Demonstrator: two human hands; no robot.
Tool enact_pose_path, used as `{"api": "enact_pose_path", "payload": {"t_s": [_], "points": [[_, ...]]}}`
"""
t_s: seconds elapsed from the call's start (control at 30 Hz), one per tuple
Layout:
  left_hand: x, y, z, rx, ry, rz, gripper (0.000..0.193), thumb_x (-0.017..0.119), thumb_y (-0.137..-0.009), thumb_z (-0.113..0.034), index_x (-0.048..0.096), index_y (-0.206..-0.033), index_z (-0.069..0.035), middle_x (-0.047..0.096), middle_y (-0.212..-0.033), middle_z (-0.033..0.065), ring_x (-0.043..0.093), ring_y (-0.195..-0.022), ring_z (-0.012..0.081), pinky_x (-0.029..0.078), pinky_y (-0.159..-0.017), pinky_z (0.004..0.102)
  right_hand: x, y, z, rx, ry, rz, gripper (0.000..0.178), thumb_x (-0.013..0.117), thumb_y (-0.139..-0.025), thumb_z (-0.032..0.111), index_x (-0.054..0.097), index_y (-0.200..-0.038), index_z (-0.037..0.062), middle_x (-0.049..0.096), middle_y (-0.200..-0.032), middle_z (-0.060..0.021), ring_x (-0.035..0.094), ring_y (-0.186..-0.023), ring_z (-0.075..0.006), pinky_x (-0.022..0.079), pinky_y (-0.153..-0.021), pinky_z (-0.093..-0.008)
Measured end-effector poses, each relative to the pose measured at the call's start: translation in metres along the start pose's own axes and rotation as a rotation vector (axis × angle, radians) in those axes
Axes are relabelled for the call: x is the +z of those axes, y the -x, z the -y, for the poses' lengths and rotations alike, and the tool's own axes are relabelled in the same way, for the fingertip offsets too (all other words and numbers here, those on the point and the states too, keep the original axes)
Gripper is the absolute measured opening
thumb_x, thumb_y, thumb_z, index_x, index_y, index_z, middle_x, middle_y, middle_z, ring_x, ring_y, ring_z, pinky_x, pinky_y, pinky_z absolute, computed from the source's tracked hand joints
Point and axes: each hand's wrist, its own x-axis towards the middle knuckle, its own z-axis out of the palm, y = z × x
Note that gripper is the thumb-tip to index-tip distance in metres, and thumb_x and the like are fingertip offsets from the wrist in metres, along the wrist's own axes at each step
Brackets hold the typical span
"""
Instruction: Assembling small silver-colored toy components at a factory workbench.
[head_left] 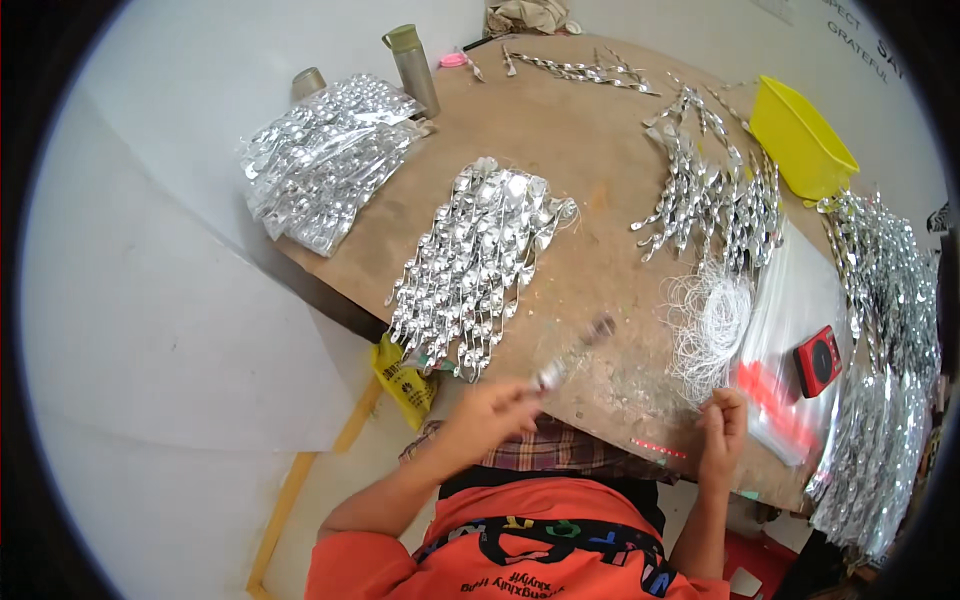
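Note:
My left hand [497, 413] is closed on one end of a short silver twisted strip [560, 368], which is blurred by motion and points up over the table's near edge. My right hand [722, 412] has its fingers curled together at the near edge, just below a loose bundle of white string [708, 325]. What that hand holds, if anything, is too small to make out. Beyond my left hand lies a flat layer of silver twisted strips [470, 260], side by side.
The brown table [590, 150] carries bagged silver strips [335, 160] and a green-lidded bottle [412, 70] at far left. Loose strips [715, 190], a yellow basin [800, 140], clear plastic bags [785, 330], a red device [818, 362] and hanging silver strips [880, 380] stand right.

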Motion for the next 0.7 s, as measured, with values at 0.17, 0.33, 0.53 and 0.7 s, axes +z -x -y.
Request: {"api": "enact_pose_path", "payload": {"t_s": [0.17, 0.33, 0.53, 0.7], "points": [[-0.062, -0.052, -0.066, 0.244, -0.302, -0.397, 0.033, 0.064, -0.080, -0.020, 0.061, -0.105, 0.002, 0.063, -0.080, 0.0056, 0.060, -0.070, 0.0102, 0.046, -0.061, 0.0236, 0.005, 0.002, -0.010, 0.003, 0.158, 0.174, 0.018, 0.048, -0.088, 0.004, 0.051, -0.106, 0.0015, 0.049, -0.078, 0.0002, 0.045, -0.067, -0.0055, 0.037, -0.060, -0.0185], [-0.097, -0.108, -0.071, 0.481, -0.672, -0.586, 0.037, 0.066, -0.078, -0.019, 0.058, -0.106, 0.005, 0.063, -0.081, 0.0094, 0.058, -0.072, 0.0144, 0.045, -0.065, 0.0257, 0.005, 0.000, -0.017, -0.025, 0.200, 0.188, 0.017, 0.050, -0.087, 0.002, 0.052, -0.103, 0.0014, 0.049, -0.077, 0.0006, 0.045, -0.066, -0.0052, 0.038, -0.059, -0.0187], [-0.079, -0.097, -0.072, 0.586, -1.112, -0.612, 0.034, 0.066, -0.075, -0.020, 0.062, -0.102, -0.001, 0.062, -0.098, 0.0166, 0.057, -0.090, 0.0335, 0.044, -0.078, 0.0389, 0.002, 0.000, -0.018, -0.032, 0.348, 0.180, 0.016, 0.052, -0.085, 0.002, 0.055, -0.101, 0.0020, 0.052, -0.079, -0.0004, 0.048, -0.068, -0.0067, 0.039, -0.061, -0.0196], [-0.034, -0.105, -0.075, 0.767, -1.020, -0.522, 0.028, 0.065, -0.075, -0.017, 0.062, -0.099, -0.003, 0.062, -0.097, 0.0127, 0.057, -0.088, 0.0312, 0.044, -0.077, 0.0385, 0.003, 0.002, -0.006, -0.030, 0.402, 0.124, 0.014, 0.059, -0.080, 0.005, 0.061, -0.094, 0.0030, 0.058, -0.083, -0.0059, 0.051, -0.074, -0.0154, 0.041, -0.068, -0.0274]]}}
